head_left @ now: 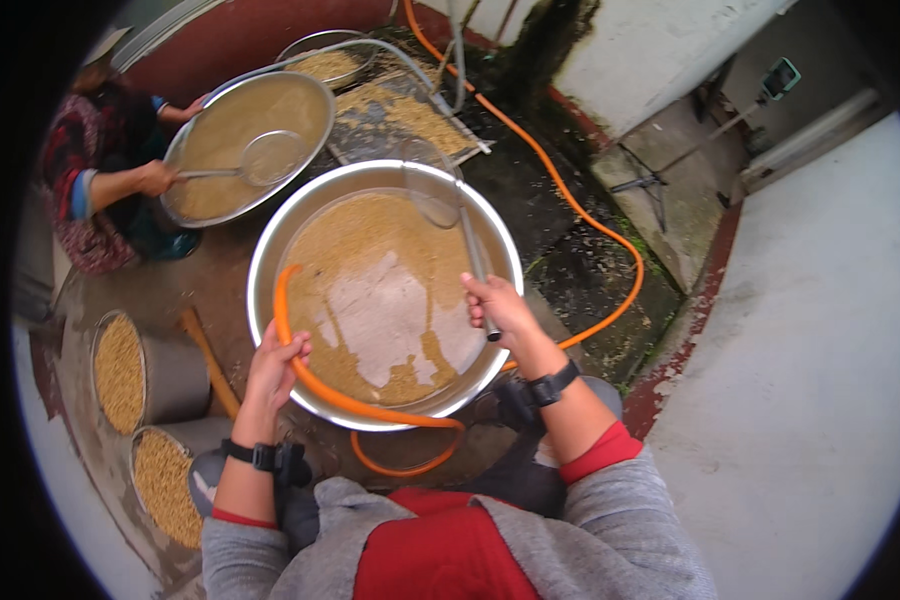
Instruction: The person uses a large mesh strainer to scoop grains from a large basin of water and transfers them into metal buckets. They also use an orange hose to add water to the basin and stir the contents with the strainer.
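Note:
A wide metal basin point(511, 262) stands before me, holding water with yellow grain in it. My left hand point(275, 365) is closed round an orange hose point(283, 300) at the basin's left rim; the hose end points in over the water. In my right hand point(497, 308) is the handle of a wire-mesh skimmer point(432, 190). Its round mesh head is raised over the basin's far right rim, with no grain visible in it. The hose loops down past the near rim and runs on behind the basin's right side.
At the left a co-worker point(95, 190) holds another skimmer point(270, 158) over a tilted basin point(322, 90). Two buckets of grain point(120, 375) point(165, 485) stand at lower left, beside a wooden stick point(210, 362). Behind lies a grain-strewn tray point(410, 115). A tripod point(655, 180) stands far right.

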A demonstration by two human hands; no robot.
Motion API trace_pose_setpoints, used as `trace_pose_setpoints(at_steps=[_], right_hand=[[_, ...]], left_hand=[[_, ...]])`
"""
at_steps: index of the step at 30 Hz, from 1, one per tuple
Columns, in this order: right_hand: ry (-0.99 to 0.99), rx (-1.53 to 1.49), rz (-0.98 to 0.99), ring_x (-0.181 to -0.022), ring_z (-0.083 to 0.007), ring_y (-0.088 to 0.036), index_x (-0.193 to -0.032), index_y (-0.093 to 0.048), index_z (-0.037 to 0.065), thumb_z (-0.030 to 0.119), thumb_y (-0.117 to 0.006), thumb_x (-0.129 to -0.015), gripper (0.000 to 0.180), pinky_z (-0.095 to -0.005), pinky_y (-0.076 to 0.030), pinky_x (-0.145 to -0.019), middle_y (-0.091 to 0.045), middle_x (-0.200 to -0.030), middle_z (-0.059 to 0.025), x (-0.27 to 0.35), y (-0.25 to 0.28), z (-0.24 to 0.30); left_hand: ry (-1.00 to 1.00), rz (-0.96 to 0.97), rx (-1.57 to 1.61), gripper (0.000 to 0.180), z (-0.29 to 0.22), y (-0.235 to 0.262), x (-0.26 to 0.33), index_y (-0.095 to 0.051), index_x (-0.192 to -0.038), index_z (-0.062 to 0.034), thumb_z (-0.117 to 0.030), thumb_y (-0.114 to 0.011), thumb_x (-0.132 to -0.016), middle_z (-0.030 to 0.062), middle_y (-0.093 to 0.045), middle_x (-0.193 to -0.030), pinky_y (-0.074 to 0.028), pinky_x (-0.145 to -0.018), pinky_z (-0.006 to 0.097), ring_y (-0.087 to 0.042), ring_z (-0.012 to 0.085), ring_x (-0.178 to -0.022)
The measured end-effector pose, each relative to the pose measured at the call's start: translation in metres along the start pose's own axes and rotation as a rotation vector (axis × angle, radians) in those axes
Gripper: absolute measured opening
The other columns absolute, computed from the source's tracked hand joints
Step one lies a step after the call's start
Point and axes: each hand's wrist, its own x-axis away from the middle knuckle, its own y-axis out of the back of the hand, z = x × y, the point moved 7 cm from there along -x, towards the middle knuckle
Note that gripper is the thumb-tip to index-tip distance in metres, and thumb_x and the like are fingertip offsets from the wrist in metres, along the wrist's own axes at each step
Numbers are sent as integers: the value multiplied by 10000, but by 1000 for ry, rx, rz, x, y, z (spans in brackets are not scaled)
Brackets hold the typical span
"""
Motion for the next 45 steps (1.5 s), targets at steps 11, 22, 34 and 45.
trace_pose_setpoints(at_steps=[11, 22, 34, 45], right_hand=[[-34, -107, 48, -458, -59, -425, -821, -414, 104, 222, -585, -911, 227, -202, -375, -405, -451, -612, 21, 3, -6, 1], [-44, -89, 46, -456, -56, -419, -794, -434, 109, 229, -585, -910, 225, -205, -366, -412, -447, -605, 30, 2, -6, 0], [-43, -85, 62, -462, -55, -420, -797, -451, 102, 243, -585, -909, 225, -206, -365, -411, -451, -607, 30, 2, -7, -2], [-33, -73, 71, -465, -56, -416, -772, -451, 98, 253, -584, -911, 246, -207, -361, -418, -448, -606, 29, 2, -7, -1]], left_hand=[[34, -21, -14, 500, -4, -6, 6, -290, -1373, -101, -36, -493, -921, 67, -546, -927, -484, -637, 236, -522, 108, -715], [47, -29, -10, 500, -2, -6, 6, -285, -1377, -94, -35, -486, -923, 63, -550, -927, -478, -652, 235, -515, 107, -719], [56, -20, 10, 628, 0, -3, 4, -175, -1445, -122, 2, -479, -910, 88, -555, -933, -489, -626, 239, -530, 125, -727], [39, -26, -34, 466, -2, -6, 5, -301, -1355, -86, -57, -487, -929, 57, -544, -911, -474, -653, 252, -493, 103, -712]])
